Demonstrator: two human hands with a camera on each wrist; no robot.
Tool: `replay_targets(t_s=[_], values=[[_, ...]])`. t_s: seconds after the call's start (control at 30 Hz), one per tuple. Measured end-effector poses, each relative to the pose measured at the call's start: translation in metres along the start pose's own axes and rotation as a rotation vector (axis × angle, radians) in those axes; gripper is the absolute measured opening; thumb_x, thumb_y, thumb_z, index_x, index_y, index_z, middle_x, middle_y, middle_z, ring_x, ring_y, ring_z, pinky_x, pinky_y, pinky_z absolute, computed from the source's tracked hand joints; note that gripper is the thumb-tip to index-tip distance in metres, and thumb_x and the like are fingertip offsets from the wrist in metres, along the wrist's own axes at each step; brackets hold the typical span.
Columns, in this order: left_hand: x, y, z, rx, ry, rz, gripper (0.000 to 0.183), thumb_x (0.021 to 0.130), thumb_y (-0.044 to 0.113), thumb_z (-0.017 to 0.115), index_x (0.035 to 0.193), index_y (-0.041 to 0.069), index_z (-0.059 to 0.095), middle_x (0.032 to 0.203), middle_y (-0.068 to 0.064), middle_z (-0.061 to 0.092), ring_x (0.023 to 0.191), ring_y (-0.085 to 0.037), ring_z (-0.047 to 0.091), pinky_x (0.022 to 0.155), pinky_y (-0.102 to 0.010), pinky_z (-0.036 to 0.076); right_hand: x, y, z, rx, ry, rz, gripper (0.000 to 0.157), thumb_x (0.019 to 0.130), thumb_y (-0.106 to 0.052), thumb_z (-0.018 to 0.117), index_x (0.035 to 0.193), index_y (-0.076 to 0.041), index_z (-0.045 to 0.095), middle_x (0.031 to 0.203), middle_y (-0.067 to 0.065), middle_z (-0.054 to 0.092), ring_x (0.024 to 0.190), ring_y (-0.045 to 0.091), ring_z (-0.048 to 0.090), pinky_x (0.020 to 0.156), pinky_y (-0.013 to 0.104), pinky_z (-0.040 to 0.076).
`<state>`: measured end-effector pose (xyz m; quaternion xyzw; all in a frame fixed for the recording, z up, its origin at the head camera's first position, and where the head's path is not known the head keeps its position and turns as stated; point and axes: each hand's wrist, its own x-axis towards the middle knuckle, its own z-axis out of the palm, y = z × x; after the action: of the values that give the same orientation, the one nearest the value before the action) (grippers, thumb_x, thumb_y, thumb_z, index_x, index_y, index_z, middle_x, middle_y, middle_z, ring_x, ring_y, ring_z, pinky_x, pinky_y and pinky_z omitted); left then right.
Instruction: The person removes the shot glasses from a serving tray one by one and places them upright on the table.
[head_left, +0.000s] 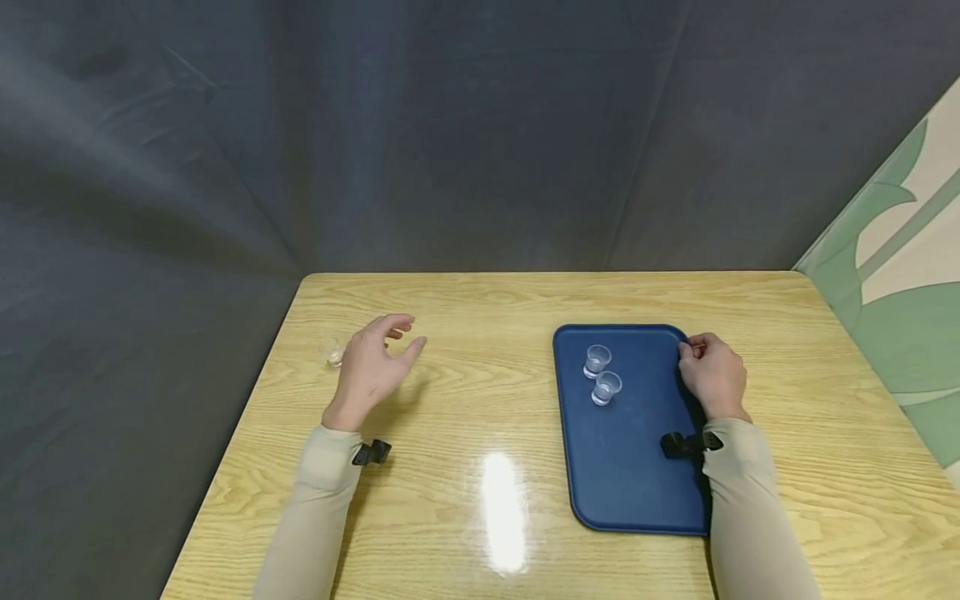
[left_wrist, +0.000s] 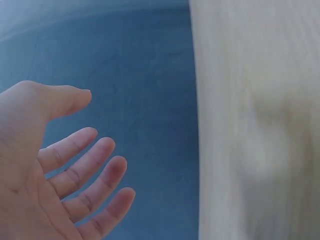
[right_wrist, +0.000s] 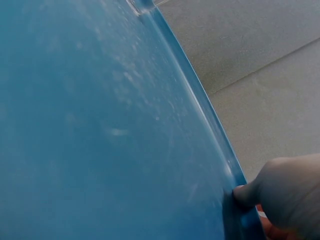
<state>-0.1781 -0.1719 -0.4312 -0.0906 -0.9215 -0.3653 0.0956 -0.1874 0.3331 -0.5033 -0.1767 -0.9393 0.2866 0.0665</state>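
My right hand (head_left: pixel 715 379) grips the right rim of a blue tray (head_left: pixel 630 475), near its far corner. In the right wrist view the thumb (right_wrist: pixel 245 195) lies over the tray's edge and the fingers are mostly hidden. Two small clear shot glasses, one (head_left: pixel 597 359) behind the other (head_left: pixel 606 387), stand close together on the tray's far left part. My left hand (head_left: pixel 372 362) is held over the left of the table with nothing in it, thumb and fingers apart. Just left of that hand is another clear glass (head_left: pixel 333 354), partly hidden by it.
The light wooden table (head_left: pixel 465 333) meets a dark cloth (head_left: pixel 465 150) along its back and left sides. At the far right hangs a green and cream patterned surface (head_left: pixel 915 333). A bright reflection lies on the tabletop between the arms.
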Motion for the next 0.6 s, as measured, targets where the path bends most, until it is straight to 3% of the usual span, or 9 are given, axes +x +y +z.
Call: replay_targets(t_s=[0.47, 0.6], values=[[0.003, 0.04, 0.052, 0.026, -0.139, 0.121, 0.039, 0.101, 0.036, 0.072, 0.135, 0.016, 0.072, 0.127, -0.004, 0.075, 0.114, -0.025, 0.072, 0.093, -0.049, 0.057, -0.001, -0.001, 0.001, 0.005, -0.003, 0.005, 0.036, 0.108, -0.025, 0.055, 0.121, 0.006, 0.067, 0.103, 0.022, 0.069, 0.094, 0.042, 0.065, 0.078, 0.049, 0.046], [0.002, 0.054, 0.066, 0.011, -0.179, 0.157, 0.039, 0.102, 0.036, 0.072, 0.136, 0.016, 0.071, 0.129, -0.005, 0.075, 0.115, -0.028, 0.072, 0.093, -0.049, 0.057, -0.001, -0.001, 0.0, 0.005, -0.003, 0.006, 0.035, 0.108, -0.025, 0.055, 0.121, 0.006, 0.067, 0.103, 0.022, 0.069, 0.095, 0.042, 0.064, 0.079, 0.05, 0.047]])
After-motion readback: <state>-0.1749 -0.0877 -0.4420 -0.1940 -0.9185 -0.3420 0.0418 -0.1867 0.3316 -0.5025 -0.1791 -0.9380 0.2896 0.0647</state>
